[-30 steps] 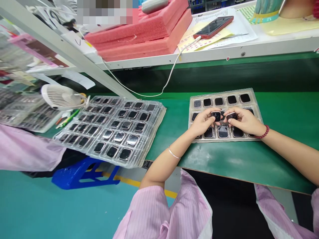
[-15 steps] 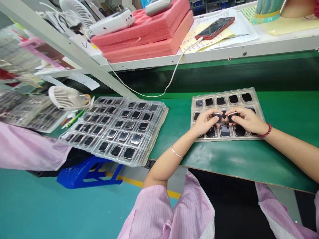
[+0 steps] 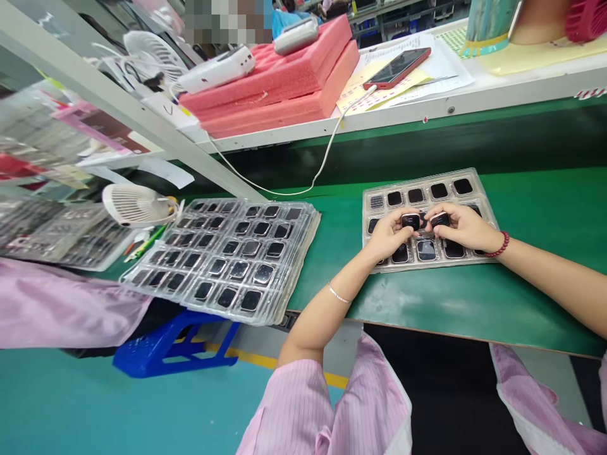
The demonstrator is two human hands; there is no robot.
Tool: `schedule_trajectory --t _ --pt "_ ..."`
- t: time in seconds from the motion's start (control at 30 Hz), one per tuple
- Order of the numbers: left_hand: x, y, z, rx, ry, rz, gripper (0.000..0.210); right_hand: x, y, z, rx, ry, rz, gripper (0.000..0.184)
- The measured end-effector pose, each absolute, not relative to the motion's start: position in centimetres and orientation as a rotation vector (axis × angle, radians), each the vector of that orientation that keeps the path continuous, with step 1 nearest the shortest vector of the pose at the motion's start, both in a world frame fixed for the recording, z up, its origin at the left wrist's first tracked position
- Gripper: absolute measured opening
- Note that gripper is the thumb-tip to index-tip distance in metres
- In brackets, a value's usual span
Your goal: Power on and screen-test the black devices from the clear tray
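One camera only, riding on the person's head, looking forward and down across the green bench (image 3: 474, 303) from the near edge. It sits close: the small tray (image 3: 379, 265) lies just right of centre at arm's reach, with both forearms coming in from the bottom. Left of that tray the view takes in the tray stack (image 3: 303, 253), beyond it the raised shelf (image 3: 427, 107).

Tray (image 3: 478, 189) cells hidden under hands, blurred trays (image 3: 52, 230) cut off left
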State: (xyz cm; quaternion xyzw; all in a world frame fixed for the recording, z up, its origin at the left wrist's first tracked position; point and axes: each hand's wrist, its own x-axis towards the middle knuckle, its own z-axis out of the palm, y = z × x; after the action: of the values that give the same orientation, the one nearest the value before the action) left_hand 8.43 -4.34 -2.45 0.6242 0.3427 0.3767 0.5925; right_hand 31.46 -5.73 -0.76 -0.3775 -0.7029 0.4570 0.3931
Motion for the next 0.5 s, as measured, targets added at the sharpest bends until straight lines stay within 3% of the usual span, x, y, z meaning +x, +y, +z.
schedule_trajectory --t 0.3,0.5 --pt "8.6 -3.88 -2.87 1.477 0.768 0.858 0.049 31.31 -5.8 -0.74 -0.928 -1.792 1.146 0.02" --pt "8.74 -3.87 -2.66 1.42 0.772 0.855 0.066 31.36 -5.8 -0.54 -0.949 -1.724 1.224 0.035"
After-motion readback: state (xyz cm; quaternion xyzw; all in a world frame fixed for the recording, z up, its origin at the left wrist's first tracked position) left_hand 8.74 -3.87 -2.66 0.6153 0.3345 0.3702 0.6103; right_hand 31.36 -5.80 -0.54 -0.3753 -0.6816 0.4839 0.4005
